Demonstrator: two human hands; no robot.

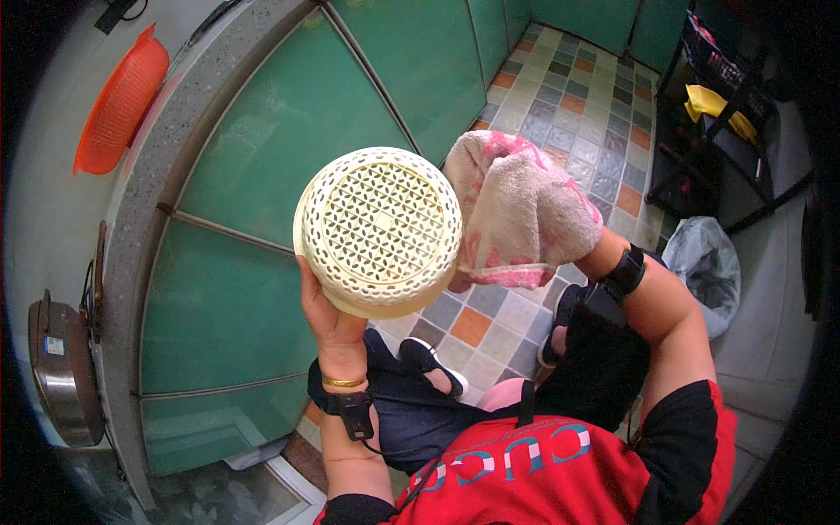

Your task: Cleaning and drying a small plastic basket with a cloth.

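A cream plastic colander [382, 223] is held up in front of me, its perforated round bottom facing the camera. My left hand [330, 318] grips its rim from below, thumb along the left side. A white and pink terry towel [525, 210] is bunched over my right hand [461, 283] and presses against or lies right beside the colander's right side. Most of the right hand is hidden under the cloth; only some fingertips show below it near the rim.
On the left, a grey speckled countertop [125, 236] carries an orange plastic basket [121, 102] and a rice cooker [65, 374]. Green cabinet doors [262, 131] stand below it. A black rack [715, 151] and a clear plastic bag [702, 269] are on the right, beside the tiled floor [571, 118].
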